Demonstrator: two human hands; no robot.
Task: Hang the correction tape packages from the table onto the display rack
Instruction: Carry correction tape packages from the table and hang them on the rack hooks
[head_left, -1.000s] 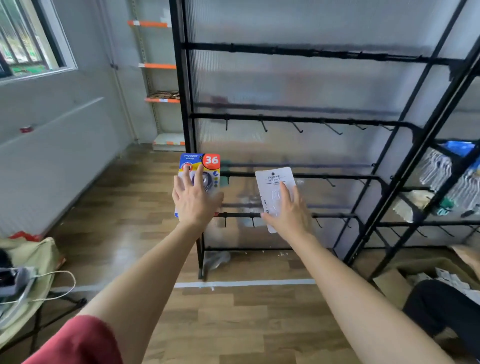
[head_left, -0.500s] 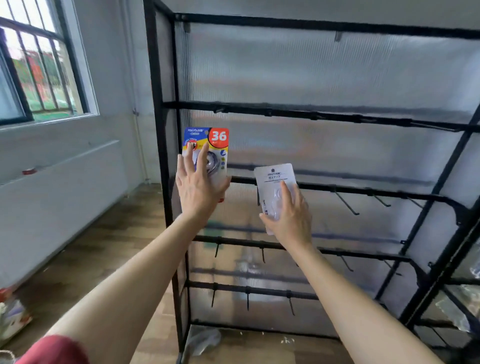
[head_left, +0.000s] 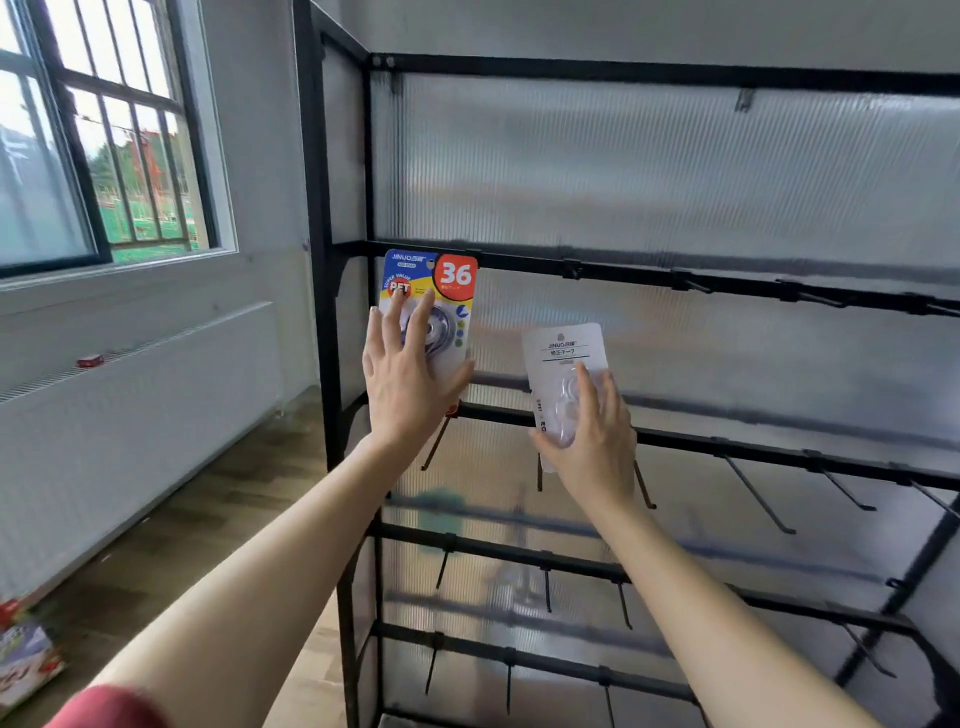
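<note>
The left hand holds the coloured package upright in front of the display rack. Its back is to the camera, the fingers are spread nearly straight over the clear blister on the front, and the thumb is hooked round the card's right edge. The right hand grips the white package in much the same way, with fingers laid over the blister and the thumb at its lower left edge, the card tipped a little to the left. The coloured card's top edge meets the second rail near the rack's left post, with its hang hole just under the rail; whether a hook has entered the hole cannot be told. The white card is lower and to the right, its lower half crossing the third rail, just above hooks that slant down toward the camera. Half a second ago the coloured card stood clear below the second rail and has since risen to it. The white card, whose top then sat about level with the third rail, has come up as well. A second ago both were held before the lower rails with much of the floor in sight. Now the rack fills the view, with the window at the left and a red sleeve at the bottom edge.
</note>
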